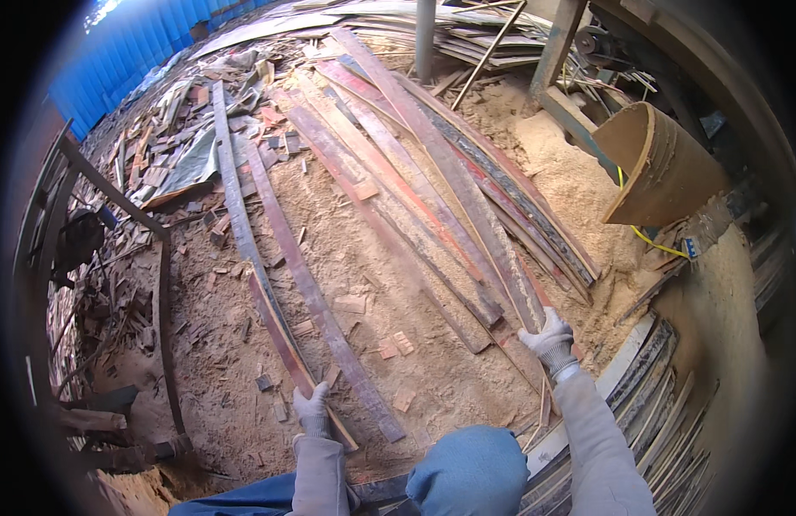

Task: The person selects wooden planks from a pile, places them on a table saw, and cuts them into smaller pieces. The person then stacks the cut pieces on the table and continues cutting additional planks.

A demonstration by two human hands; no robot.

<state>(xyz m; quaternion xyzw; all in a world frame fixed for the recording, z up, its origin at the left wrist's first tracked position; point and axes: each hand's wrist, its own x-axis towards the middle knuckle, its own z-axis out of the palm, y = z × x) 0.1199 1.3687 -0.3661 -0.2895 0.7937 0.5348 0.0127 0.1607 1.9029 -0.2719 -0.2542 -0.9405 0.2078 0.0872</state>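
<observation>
My left hand (312, 411), in a pale grey glove, is closed round a narrow reddish-brown wooden strip (277, 328) near its close end. That strip lies along a longer greyish strip (228, 176) that runs far ahead. On the right, my right hand (549, 340), gloved alike, grips the near end of a long brown plank (454, 176) lying across the pile. My fingers are partly hidden on both hands. Between my hands lie a purplish strip (308, 275) and several other long boards (398, 228), resting on sawdust.
Wood offcuts (148, 284) litter the left side, beside a metal frame (163, 327). A curved brown panel (669, 168) and a yellow cable (660, 247) are at the right. Stacked strips (656, 413) lie at the lower right. A blue corrugated wall (131, 64) stands far left.
</observation>
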